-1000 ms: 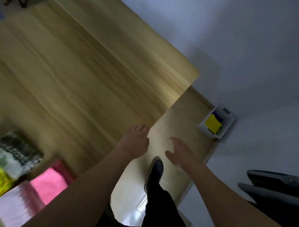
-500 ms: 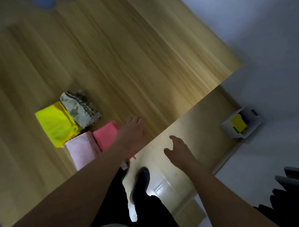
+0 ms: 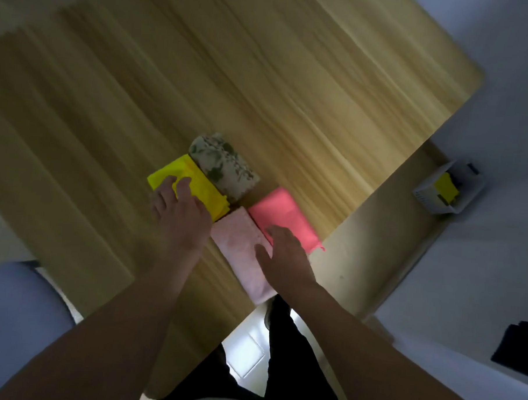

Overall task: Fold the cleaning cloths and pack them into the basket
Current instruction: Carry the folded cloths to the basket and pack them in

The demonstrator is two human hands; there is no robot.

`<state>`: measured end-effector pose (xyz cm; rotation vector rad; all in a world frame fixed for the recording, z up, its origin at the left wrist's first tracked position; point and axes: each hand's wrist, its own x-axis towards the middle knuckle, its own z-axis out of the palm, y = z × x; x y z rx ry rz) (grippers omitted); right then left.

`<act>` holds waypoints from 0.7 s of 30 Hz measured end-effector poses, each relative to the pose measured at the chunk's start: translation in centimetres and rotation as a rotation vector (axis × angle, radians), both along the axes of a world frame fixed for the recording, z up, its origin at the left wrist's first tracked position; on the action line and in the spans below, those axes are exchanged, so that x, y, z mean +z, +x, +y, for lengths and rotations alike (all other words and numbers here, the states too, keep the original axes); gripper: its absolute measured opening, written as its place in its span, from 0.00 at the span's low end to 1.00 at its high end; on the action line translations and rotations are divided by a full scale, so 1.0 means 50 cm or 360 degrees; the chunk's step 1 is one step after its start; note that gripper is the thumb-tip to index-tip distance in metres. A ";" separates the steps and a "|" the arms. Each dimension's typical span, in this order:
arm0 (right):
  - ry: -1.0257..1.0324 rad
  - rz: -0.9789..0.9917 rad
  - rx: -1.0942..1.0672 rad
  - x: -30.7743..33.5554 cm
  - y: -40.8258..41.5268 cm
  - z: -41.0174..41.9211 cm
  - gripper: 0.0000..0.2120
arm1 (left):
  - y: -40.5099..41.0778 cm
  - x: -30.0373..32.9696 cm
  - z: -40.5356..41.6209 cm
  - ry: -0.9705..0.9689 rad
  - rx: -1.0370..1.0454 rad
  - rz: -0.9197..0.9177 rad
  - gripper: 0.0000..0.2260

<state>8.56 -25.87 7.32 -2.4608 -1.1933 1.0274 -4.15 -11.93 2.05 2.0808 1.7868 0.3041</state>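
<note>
The wooden table (image 3: 262,78) carries four folded cloths near its near edge. The left hand (image 3: 180,214) rests with relaxed fingers on the yellow cloth (image 3: 197,181). The right hand (image 3: 284,249) lies flat over the pale pink cloth (image 3: 239,241) and the red cloth (image 3: 280,209), hiding part of both. The patterned cloth (image 3: 222,164) touches the yellow one. The white basket (image 3: 429,198) stands on the floor beyond the table's right corner, blurred, with something yellow inside.

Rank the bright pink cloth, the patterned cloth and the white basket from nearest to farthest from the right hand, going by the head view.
From the right hand:
1. Bright pink cloth, under its fingertips at the table's edge.
2. Patterned cloth, farther up the table, to the left.
3. White basket, on the floor off to the right.
</note>
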 end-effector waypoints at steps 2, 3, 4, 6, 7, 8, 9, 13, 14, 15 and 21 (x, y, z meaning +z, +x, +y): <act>-0.0168 -0.0062 -0.0068 -0.017 -0.035 0.019 0.23 | -0.025 -0.017 0.024 0.0015 -0.0128 0.0060 0.18; -0.0257 -0.0079 -0.0109 -0.025 -0.047 0.027 0.25 | -0.033 -0.027 0.037 0.0024 -0.0222 0.0082 0.18; -0.0323 -0.0087 -0.0147 -0.032 -0.055 0.033 0.26 | -0.035 -0.034 0.048 0.0015 -0.0320 0.0112 0.20; -0.0399 -0.0097 -0.0231 -0.043 -0.070 0.041 0.26 | -0.041 -0.047 0.061 -0.0055 -0.0468 0.0201 0.25; -0.0414 -0.0099 -0.0266 -0.048 -0.072 0.042 0.27 | -0.042 -0.048 0.062 -0.0085 -0.0518 0.0249 0.26; -0.0432 -0.0085 -0.0289 -0.054 -0.076 0.042 0.27 | -0.047 -0.048 0.062 -0.0086 -0.0556 0.0312 0.27; -0.0457 -0.0057 -0.0295 -0.060 -0.079 0.040 0.27 | -0.054 -0.049 0.062 -0.0060 -0.0593 0.0393 0.26; -0.0548 -0.0035 -0.0214 -0.076 -0.096 0.023 0.27 | -0.087 -0.043 0.058 0.0105 -0.0766 0.0681 0.20; -0.0549 -0.0023 -0.0214 -0.078 -0.102 0.020 0.26 | -0.093 -0.045 0.057 0.0151 -0.0821 0.0666 0.21; -0.0540 0.0014 -0.0229 -0.079 -0.108 0.019 0.25 | -0.097 -0.047 0.057 0.0206 -0.0903 0.0642 0.22; -0.0369 0.0440 -0.0358 -0.069 -0.104 0.005 0.21 | -0.111 -0.040 0.048 0.0115 -0.1155 0.0779 0.37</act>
